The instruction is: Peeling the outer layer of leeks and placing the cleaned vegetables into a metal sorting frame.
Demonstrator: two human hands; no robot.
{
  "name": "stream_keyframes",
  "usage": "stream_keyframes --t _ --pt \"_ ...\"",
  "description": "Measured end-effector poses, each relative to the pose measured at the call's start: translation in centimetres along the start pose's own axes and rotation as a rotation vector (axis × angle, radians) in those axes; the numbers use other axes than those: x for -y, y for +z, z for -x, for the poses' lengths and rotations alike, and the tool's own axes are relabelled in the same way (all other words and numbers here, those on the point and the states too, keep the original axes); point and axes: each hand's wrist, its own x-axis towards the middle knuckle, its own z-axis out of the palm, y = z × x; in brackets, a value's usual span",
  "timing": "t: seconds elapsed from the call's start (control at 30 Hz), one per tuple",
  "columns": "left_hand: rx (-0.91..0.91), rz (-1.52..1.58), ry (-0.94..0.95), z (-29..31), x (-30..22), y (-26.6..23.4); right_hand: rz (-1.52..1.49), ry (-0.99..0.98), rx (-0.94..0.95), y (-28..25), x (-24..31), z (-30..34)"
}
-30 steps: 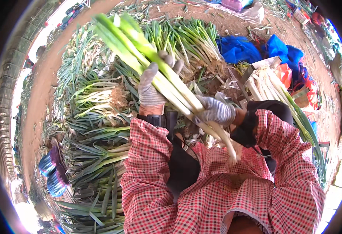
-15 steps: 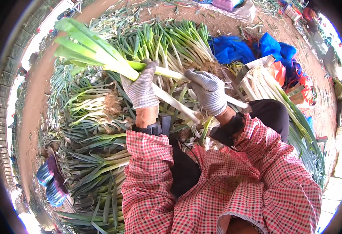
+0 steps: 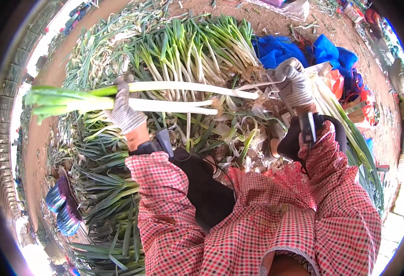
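Observation:
My left hand (image 3: 121,103), in a grey striped glove, is closed around several leeks (image 3: 174,106), just below their green tops. Their white stalks point right across the middle of the view. My right hand (image 3: 296,85), gloved alike, is closed at the right, beyond the stalks' ends. From its fingers a thin pale strip of leek skin (image 3: 261,84) stretches left toward the upper stalk. A narrow, pale, pointed blade-like piece (image 3: 312,127) shows beside my right wrist; whether the hand holds it is hidden.
Leeks (image 3: 188,60) lie in a row ahead, with more leek bundles (image 3: 110,184) at the left. Trimmed leek scraps (image 3: 238,133) cover the ground between my knees. At the right are peeled leeks (image 3: 335,101), blue cloth (image 3: 280,53) and an orange-red bag (image 3: 334,83).
My left hand has moved left and down with the leeks, which now lie nearly level. My right hand has pulled away to the right and up, drawing out a strip of skin.

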Motion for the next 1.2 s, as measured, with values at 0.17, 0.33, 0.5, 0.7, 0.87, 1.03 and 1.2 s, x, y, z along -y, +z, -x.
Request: stream_keyframes --t 0.17,0.33,0.5,0.7,0.87,1.03,1.2 --pt "-0.006 -0.005 0.036 -0.6 -1.3 -2.5 -0.117 -0.031 -0.415 -5.6 -0.3 -0.2" --pt "0.029 -0.005 0.030 -1.2 -2.2 -7.4 -0.235 -0.146 -0.678 -11.1 -1.2 -0.8" --pt "-0.109 -0.019 0.021 -0.2 -3.4 -9.5 -0.242 -0.210 -0.971 -12.9 0.5 -1.7" --pt "-0.491 0.008 0.132 -0.6 -3.6 -10.4 1.505 0.119 -0.265 -11.1 -1.1 -1.5" --pt "-0.359 -0.106 0.222 0.7 -0.8 -5.5 1.881 -0.538 0.264 7.0 -7.1 1.1" --pt "-0.171 -0.013 -0.027 4.3 2.8 0.3 1.485 -0.207 0.324 19.6 -11.6 0.0" --pt "-0.181 -0.002 -0.164 5.6 3.3 2.1 1.367 0.276 0.416 19.0 -10.1 -1.9"
